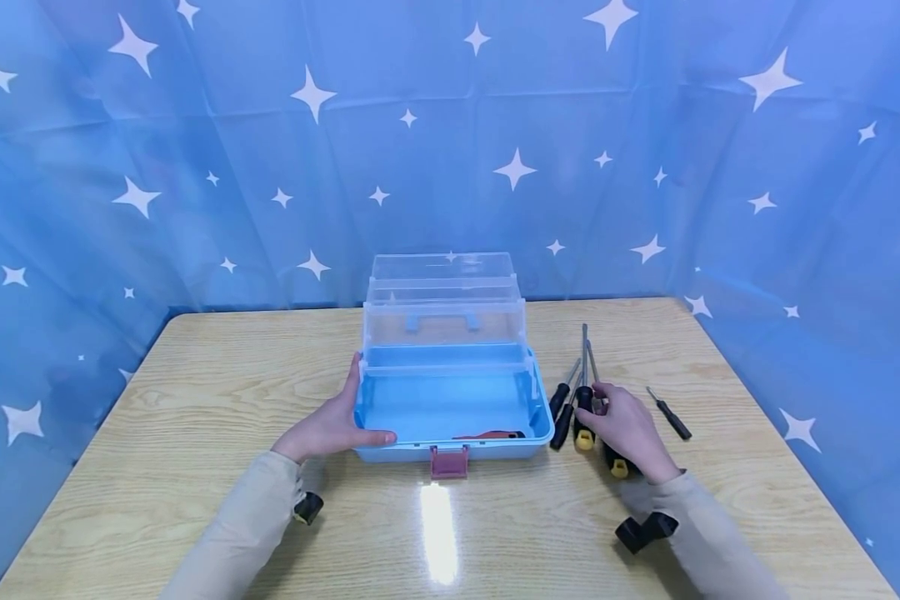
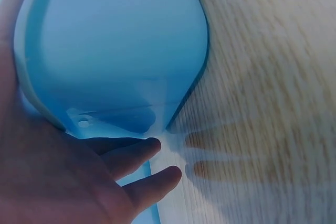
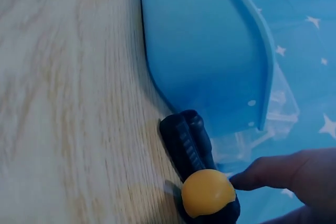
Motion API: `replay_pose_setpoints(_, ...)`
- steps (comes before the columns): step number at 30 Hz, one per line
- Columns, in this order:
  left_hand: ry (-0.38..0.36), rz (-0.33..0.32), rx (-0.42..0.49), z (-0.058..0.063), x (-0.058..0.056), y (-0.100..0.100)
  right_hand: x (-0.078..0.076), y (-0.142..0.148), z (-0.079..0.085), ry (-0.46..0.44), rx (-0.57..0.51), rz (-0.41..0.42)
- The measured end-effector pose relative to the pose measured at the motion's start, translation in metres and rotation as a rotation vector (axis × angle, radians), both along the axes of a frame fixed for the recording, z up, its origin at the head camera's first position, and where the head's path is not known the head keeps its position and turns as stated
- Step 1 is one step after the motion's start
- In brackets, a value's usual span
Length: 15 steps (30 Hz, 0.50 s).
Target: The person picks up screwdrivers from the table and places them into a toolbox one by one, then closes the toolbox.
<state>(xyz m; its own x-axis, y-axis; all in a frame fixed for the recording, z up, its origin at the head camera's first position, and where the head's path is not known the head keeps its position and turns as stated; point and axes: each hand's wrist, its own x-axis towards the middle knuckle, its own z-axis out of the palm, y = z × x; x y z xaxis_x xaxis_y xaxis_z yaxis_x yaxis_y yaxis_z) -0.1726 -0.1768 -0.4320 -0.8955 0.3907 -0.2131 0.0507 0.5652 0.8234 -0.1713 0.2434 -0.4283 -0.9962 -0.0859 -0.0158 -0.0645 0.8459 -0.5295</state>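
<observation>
A light-blue toolbox (image 1: 450,400) stands with its clear lid (image 1: 442,321) raised. My left hand (image 1: 337,425) spans the box's front left corner, thumb along the front rim. In the left wrist view, its fingers reach straight past the blue wall. Right of the box my right hand (image 1: 626,421) is over a cluster of screwdrivers, thumb and forefinger apart around them. One black screwdriver with a yellow end (image 1: 585,437) lies by the thumb; a second yellow-ended screwdriver (image 1: 618,467) shows partly under the hand. In the right wrist view, a digit overlaps a yellow handle end (image 3: 207,192).
Inside the toolbox, a red tool (image 1: 495,434) lies along the front wall. A maroon latch (image 1: 448,462) hangs at its front. Two black-handled screwdrivers (image 1: 561,400) lie close to its right side. A small screwdriver (image 1: 673,419) lies farther right. A blue star-patterned curtain (image 1: 450,150) hangs behind the table.
</observation>
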Motion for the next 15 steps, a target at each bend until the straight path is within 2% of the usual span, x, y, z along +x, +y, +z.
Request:
replay_pose_setpoints(7,-0.006,0.009,0.002,0.0004,0.0007,0.0000,-0.0046,-0.0064,-0.0007,0.000,0.081,0.000)
replay_pose_setpoints(15,-0.009,0.012,0.007,-0.0002,0.0005,-0.0004,-0.0070,-0.0083,-0.0043,-0.004,0.098,-0.030)
